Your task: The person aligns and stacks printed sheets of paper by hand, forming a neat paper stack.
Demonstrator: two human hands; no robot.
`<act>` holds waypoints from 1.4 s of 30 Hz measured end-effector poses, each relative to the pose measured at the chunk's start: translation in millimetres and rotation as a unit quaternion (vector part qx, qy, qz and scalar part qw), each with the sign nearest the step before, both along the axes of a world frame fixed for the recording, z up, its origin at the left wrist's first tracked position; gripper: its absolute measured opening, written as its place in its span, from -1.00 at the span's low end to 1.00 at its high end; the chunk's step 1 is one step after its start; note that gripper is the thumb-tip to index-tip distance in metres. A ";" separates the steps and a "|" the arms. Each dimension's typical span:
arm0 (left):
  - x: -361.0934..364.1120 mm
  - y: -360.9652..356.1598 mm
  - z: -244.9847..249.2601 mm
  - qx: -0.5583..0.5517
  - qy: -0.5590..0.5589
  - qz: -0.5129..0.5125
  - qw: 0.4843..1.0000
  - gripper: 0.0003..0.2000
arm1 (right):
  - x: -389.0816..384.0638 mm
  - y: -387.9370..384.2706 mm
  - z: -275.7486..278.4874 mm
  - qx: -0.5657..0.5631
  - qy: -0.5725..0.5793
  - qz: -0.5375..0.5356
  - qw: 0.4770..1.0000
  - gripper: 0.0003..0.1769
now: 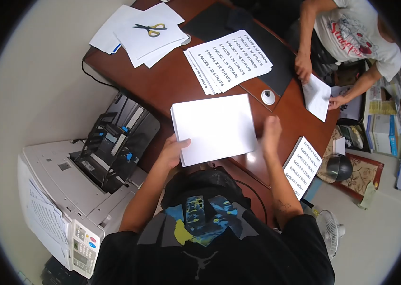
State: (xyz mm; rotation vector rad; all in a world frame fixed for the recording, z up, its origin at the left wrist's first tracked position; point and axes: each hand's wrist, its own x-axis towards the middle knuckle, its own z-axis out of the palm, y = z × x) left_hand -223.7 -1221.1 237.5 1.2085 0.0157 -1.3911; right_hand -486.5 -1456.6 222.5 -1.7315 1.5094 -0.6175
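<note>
A stack of blank white paper is held above the near edge of the desk. My left hand grips its lower left corner, the thumb lying on the top sheet. Just off the stack's right side is my right hand, upright and smeared by motion; its fingers cannot be made out clearly. Beyond the stack lies a pile of printed sheets reading "5 PACKS X 38 STRAPS". Another printed pile rests at the desk's right edge, beside my right forearm.
Scissors with yellow-and-black handles lie on loose white sheets on the brown desk. A round white object sits near the middle. A printer stands at left. Across the desk, a co-worker's hands handle paper.
</note>
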 end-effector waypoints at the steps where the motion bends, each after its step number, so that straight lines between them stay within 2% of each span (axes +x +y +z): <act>1: 2.2 2.6 2.3 -0.003 0.067 0.012 0.998 -0.59 | -24.3 -12.5 -0.3 0.135 -0.092 -0.021 0.986 -0.28; 2: 4.2 6.0 3.3 -0.006 0.133 0.024 0.991 -0.57 | -17.0 6.9 41.5 0.184 -0.119 -0.109 0.970 -0.20; 3: 5.2 11.5 -2.9 -0.007 0.131 0.024 0.991 -0.57 | -30.1 14.5 47.8 0.327 -0.147 -0.102 0.928 -0.13; 4: 5.0 17.3 -14.4 -0.008 0.170 0.020 0.985 -0.54 | -40.7 18.2 52.3 0.463 -0.171 -0.093 0.865 -0.03; 5: 7.2 21.9 -25.9 -0.010 0.208 0.014 0.978 -0.51 | -42.1 23.8 50.9 0.461 -0.174 -0.094 0.865 -0.03; 7: 15.8 26.9 -33.6 -0.033 0.186 -0.018 0.982 -0.49 | -34.4 37.5 49.2 0.608 -0.362 -0.011 0.707 0.19; 8: 18.5 30.6 -36.4 -0.054 0.165 -0.043 0.984 -0.47 | -26.6 38.2 45.4 0.608 -0.363 -0.011 0.707 0.19; 9: 23.3 30.4 -34.9 -0.053 0.163 -0.043 0.984 -0.47 | -13.5 33.3 37.5 0.608 -0.414 -0.006 0.677 0.25; 10: 30.0 28.3 -30.2 -0.046 0.121 -0.086 0.988 -0.47 | -3.1 25.6 27.1 0.607 -0.465 0.000 0.645 0.31; 11: 34.2 28.4 -24.8 -0.037 0.078 -0.128 0.988 -0.47 | 3.5 15.1 14.2 0.626 -0.427 0.070 0.649 0.05; 12: 33.3 28.4 -19.5 -0.034 0.076 -0.129 0.988 -0.47 | 9.3 13.9 11.3 0.627 -0.429 0.070 0.647 0.05; 13: 29.7 23.1 -13.4 -0.015 0.041 -0.148 0.988 -0.47 | 18.7 14.0 11.9 0.532 -0.268 0.117 0.795 -0.14; 14: 24.5 17.6 -8.1 0.005 0.007 -0.164 0.986 -0.47 | 28.7 14.6 12.4 0.405 -0.090 0.157 0.896 -0.32; 15: 16.5 12.0 -0.2 0.038 -0.059 -0.194 0.978 -0.49 | 42.4 17.3 34.5 0.369 -0.022 0.139 0.919 -0.53; 16: 4.7 9.2 -1.8 0.040 -0.057 -0.193 0.979 -0.49 | 53.1 22.7 45.8 0.372 -0.020 0.140 0.917 -0.53; 17: -9.1 7.5 -6.0 0.029 -0.098 -0.176 0.979 -0.50 | 62.4 28.8 53.8 0.245 0.120 0.186 0.944 -0.52; 18: -20.2 3.7 -10.3 0.015 -0.141 -0.159 0.977 -0.51 | 73.6 34.6 59.3 0.106 0.254 0.226 0.935 -0.51; 19: -30.9 1.8 -13.1 0.005 -0.181 -0.144 0.973 -0.53 | 83.2 49.2 63.0 0.093 0.257 0.216 0.937 -0.45; 20: -38.0 1.3 -16.1 0.005 -0.180 -0.146 0.973 -0.53 | 89.9 63.3 61.3 0.110 0.266 0.228 0.930 -0.30; 22: -47.4 -3.8 -11.2 0.000 -0.253 -0.131 0.959 -0.55 | 94.4 95.8 48.9 0.012 0.238 0.238 0.942 -0.16; 26: -53.8 -5.3 -3.0 -0.007 -0.179 -0.066 0.982 -0.56 | 98.5 129.9 47.6 -0.066 0.291 0.228 0.927 -0.16; 28: -55.8 -8.1 6.6 0.003 -0.165 -0.065 0.984 -0.57 | 93.6 135.6 41.3 -0.096 0.255 0.250 0.929 -0.19; 34: -46.5 -9.2 26.5 0.037 -0.131 -0.095 0.986 -0.61 | 87.5 151.2 35.1 -0.133 0.262 0.261 0.919 -0.21; 36: -43.4 -6.4 28.1 0.042 -0.127 -0.118 0.984 -0.61 | 83.8 153.7 38.2 -0.120 0.277 0.251 0.920 -0.26; 38: -37.8 -6.7 32.6 0.035 -0.078 -0.147 0.985 -0.60 | 78.5 149.4 38.9 -0.111 0.289 0.241 0.920 -0.31; 40: -42.9 -3.6 25.5 0.020 -0.077 -0.151 0.985 -0.60 | 69.2 143.6 47.4 -0.110 0.228 0.185 0.950 -0.35; 41: -48.7 1.2 20.7 0.009 -0.074 -0.149 0.986 -0.60 | 66.7 135.1 60.2 0.000 0.240 0.124 0.963 -0.37; 42: -56.5 1.8 24.3 0.009 -0.073 -0.155 0.985 -0.60 | 65.1 129.7 56.8 0.002 0.242 0.118 0.963 -0.37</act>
